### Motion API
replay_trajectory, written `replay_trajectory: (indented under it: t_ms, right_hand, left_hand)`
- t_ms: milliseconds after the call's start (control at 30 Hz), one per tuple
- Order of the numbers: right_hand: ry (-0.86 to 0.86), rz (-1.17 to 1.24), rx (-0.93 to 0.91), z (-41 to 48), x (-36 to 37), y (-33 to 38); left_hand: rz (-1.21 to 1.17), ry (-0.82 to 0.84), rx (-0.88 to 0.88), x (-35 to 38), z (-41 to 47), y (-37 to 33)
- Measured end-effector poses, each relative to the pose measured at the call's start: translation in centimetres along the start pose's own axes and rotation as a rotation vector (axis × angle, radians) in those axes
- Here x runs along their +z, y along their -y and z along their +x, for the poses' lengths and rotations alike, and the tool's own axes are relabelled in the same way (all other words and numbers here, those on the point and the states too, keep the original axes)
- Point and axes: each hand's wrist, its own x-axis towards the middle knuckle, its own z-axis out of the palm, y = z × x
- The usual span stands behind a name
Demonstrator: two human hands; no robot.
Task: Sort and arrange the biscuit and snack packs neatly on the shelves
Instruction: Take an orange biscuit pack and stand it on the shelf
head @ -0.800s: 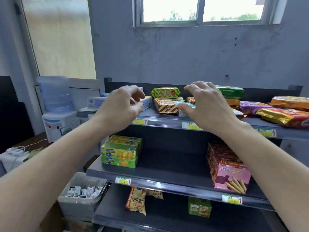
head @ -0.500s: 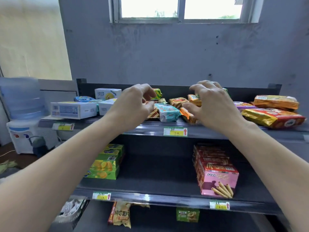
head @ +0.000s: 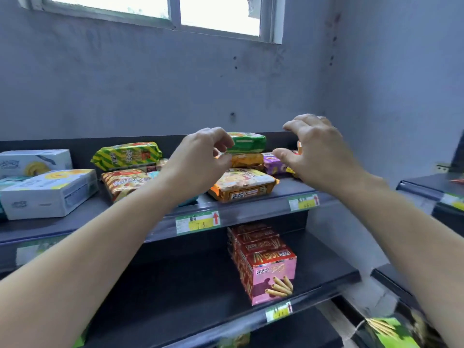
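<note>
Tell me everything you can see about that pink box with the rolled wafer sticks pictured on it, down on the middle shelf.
The pink box looks like printed cardboard: a pink front face showing golden wafer rolls, with a dark red top and side. It stands upright at the front of a row of matching boxes lined up behind it, near the right end of the dark middle shelf, turned slightly to the right. It looks closed and undamaged. Neither hand touches it.
</note>
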Motion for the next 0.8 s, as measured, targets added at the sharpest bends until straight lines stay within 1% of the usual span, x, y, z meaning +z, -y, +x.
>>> replay_trajectory:
  t_ms: [233,333,433,567,700,800]
  right_hand:
    - [0.014,-0.086,0.091,-0.1,0.6,-4.4]
    - [0.023,-0.087,0.087,0.7,1.4,-6.1]
    - [0.026,-0.051,0.046,1.9,2.9,-7.1]
    - [0.07,0.04,-0.026,3.8,5.3,-7.6]
    - [0.188,0.167,-0.078,5.5,8.1,-8.0]
    - [0.222,0.221,-0.086,6.3,9.6,-8.8]
  left_hand:
    - [-0.044,0.039,0.059,4.8,3.3,-0.2]
    - [-0.042,0.042,0.049,6.3,4.3,-0.2]
    - [-0.01,0.03,0.032,7.0,5.1,0.1]
    - [0.077,0.02,-0.056,7.5,6.0,1.1]
    - [0.134,0.101,-0.275,8.4,6.3,2.5]
    - [0.135,0.081,-0.393,8.7,6.5,3.4]
